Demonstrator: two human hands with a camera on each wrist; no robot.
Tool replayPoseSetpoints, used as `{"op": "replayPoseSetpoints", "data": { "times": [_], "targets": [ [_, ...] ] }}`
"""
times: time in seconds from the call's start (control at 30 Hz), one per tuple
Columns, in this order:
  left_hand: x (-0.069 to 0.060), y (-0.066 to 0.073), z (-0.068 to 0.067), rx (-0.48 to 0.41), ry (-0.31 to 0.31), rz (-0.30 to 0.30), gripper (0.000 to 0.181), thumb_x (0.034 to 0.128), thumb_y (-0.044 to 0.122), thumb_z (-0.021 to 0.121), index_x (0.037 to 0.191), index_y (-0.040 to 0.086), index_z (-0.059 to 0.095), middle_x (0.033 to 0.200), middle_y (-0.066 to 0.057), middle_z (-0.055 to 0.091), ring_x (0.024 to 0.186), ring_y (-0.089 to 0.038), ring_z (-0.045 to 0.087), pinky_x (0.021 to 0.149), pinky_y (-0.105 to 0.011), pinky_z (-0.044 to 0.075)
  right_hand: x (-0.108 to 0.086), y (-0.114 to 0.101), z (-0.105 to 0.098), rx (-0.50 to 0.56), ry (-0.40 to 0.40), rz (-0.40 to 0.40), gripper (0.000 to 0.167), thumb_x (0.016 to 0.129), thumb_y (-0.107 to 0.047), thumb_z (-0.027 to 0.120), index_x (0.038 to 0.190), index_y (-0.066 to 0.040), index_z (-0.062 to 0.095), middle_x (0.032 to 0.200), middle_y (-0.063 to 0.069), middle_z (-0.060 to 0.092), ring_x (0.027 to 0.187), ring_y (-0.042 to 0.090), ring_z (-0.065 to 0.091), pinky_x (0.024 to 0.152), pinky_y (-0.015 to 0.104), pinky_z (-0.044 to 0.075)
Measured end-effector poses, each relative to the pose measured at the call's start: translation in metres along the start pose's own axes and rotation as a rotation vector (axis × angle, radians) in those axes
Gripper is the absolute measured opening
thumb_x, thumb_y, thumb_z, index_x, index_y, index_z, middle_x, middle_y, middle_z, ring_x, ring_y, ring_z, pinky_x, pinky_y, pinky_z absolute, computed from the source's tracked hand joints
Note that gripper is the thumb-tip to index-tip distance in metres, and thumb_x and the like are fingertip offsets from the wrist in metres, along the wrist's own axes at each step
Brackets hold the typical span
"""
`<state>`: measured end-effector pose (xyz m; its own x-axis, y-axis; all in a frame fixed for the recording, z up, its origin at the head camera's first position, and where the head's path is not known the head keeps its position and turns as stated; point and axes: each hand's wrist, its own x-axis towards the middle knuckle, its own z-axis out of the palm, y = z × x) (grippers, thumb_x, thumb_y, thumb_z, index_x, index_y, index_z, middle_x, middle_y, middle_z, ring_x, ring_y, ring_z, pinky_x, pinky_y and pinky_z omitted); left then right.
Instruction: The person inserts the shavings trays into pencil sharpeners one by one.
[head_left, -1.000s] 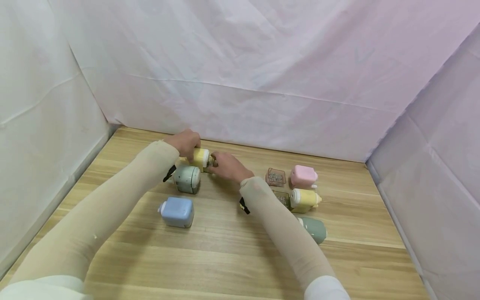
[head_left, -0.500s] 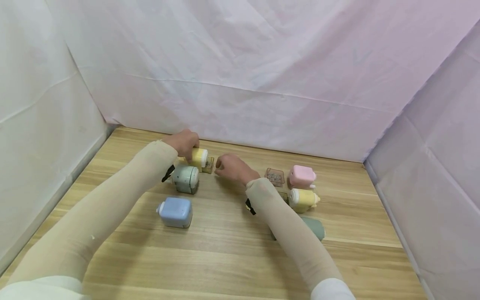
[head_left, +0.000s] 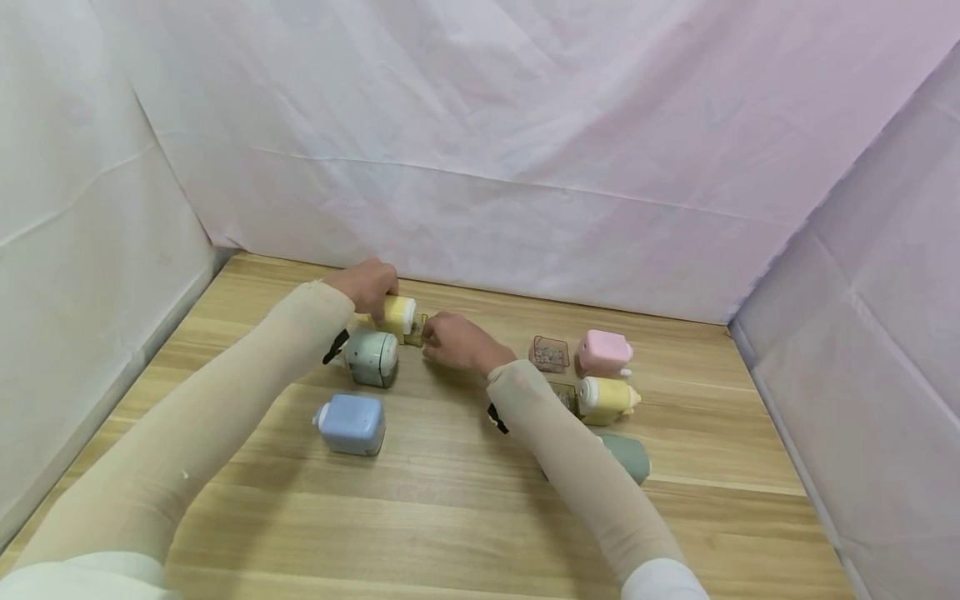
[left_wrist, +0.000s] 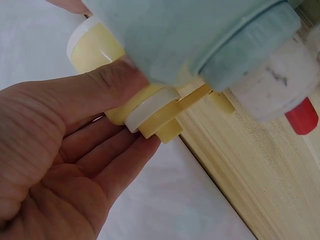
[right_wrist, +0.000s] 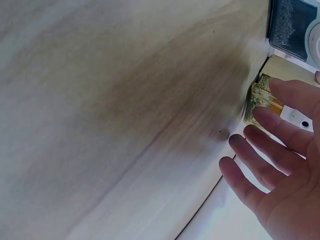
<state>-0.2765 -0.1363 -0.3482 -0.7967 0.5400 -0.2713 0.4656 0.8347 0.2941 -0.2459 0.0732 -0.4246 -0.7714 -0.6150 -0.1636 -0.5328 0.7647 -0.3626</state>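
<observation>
My left hand (head_left: 366, 286) grips a yellow hand-crank pencil sharpener (head_left: 397, 317) lying near the back edge. In the left wrist view the thumb lies across its yellow body, with fingers beneath, near the white ring and yellow crank (left_wrist: 165, 122). A clear shavings drawer (head_left: 417, 330) sticks out of its right end; shavings show inside in the right wrist view. My right hand (head_left: 461, 342) is at this drawer, its fingers (right_wrist: 287, 132) spread and nearly straight. Whether the fingertips touch the drawer I cannot tell. A light green sharpener (head_left: 372, 358) stands just in front.
Nearer me is a blue sharpener (head_left: 352, 425). To the right lie a pink sharpener (head_left: 603, 353), a second yellow one (head_left: 606, 401) and a dark green one (head_left: 628, 457), the last partly behind my right arm. A pink-tinted shavings drawer (head_left: 550, 355) sits beside the pink sharpener.
My right hand drew back rightward from the yellow sharpener's drawer, then came back a little left to it. My left hand stays on the sharpener.
</observation>
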Motion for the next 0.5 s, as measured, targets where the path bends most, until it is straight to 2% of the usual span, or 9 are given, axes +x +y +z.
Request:
{"op": "replayPoseSetpoints", "data": {
  "times": [0.17,0.37,0.5],
  "targets": [
    [-0.0002,-0.0008,-0.001,0.005,-0.006,-0.009,0.018,0.0813,-0.002,0.091,0.096,-0.003,0.081,0.092,-0.014,0.078,0.077,-0.021,0.066,0.072,-0.038,0.06,-0.0008,-0.0022,0.0004,-0.035,-0.003,-0.008,0.035,0.107,-0.025,0.069,0.134,-0.004,0.068,0.136,0.013,0.069,0.125,0.027,0.067,0.11,0.04,0.055],
    [-0.0018,-0.0022,-0.0012,-0.017,-0.008,-0.014,0.013,0.0825,-0.001,0.091,0.091,-0.001,0.081,0.085,-0.011,0.076,0.069,-0.017,0.055,0.065,-0.031,0.051,0.0002,-0.0037,0.0011,-0.04,-0.018,-0.007,0.037,0.107,-0.025,0.068,0.136,-0.003,0.066,0.139,0.014,0.067,0.128,0.028,0.066,0.112,0.039,0.054],
    [-0.0026,-0.0021,-0.0014,-0.022,-0.004,-0.008,0.013,0.0819,-0.001,0.091,0.09,0.0,0.081,0.084,-0.01,0.075,0.069,-0.017,0.054,0.065,-0.031,0.05,0.0011,-0.0041,0.0009,-0.048,-0.024,0.0,0.038,0.107,-0.025,0.068,0.138,-0.003,0.066,0.141,0.014,0.066,0.129,0.028,0.066,0.112,0.04,0.054]
  ]
}}
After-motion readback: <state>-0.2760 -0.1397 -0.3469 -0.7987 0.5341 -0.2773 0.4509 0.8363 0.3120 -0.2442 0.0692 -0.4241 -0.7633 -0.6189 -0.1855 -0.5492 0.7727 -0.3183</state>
